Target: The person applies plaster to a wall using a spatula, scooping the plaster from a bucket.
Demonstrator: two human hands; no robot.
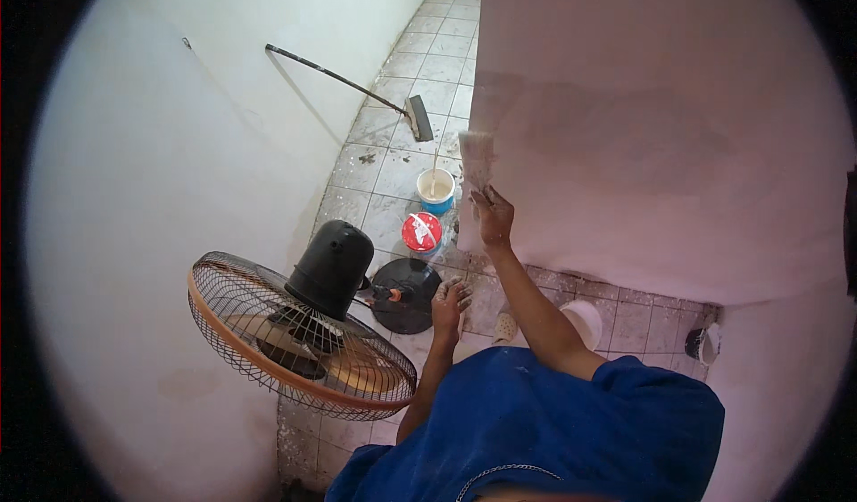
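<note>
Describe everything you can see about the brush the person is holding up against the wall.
The brush is a wide, flat paintbrush with pale bristles that look coated in white. It is held roughly upright, bristles pointing up, its handle hidden inside the right hand, which grips it from below. The bristle end lies against the wall corner, at the edge of a duller, greyish patch on the otherwise whitish-pink surface. Nothing else touches it. It is too blurred to tell the handle's material or colour.

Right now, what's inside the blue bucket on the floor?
The blue bucket holds white paint, with a stick standing in it. How deep the paint is and the bucket's bottom are hidden. A red lid lies beside it.
</note>
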